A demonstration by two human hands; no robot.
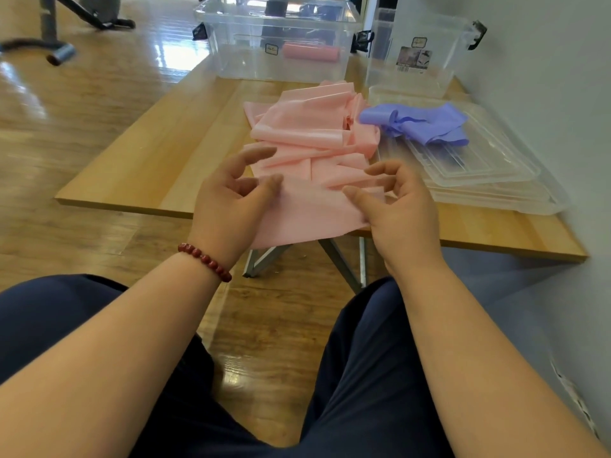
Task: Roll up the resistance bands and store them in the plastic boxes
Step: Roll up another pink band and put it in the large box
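A long pink resistance band lies in loose folds on the wooden table, its near end hanging over the front edge. My left hand pinches that end at its left side and my right hand pinches it at the right. A crumpled purple band rests on clear lids at the right. At the back, a clear plastic box holds a rolled pink band. A second clear box stands to its right.
A white wall runs along the table's right side. Folding metal legs show under the table's front edge. Black exercise equipment stands on the wooden floor at the far left. My knees sit below the table front.
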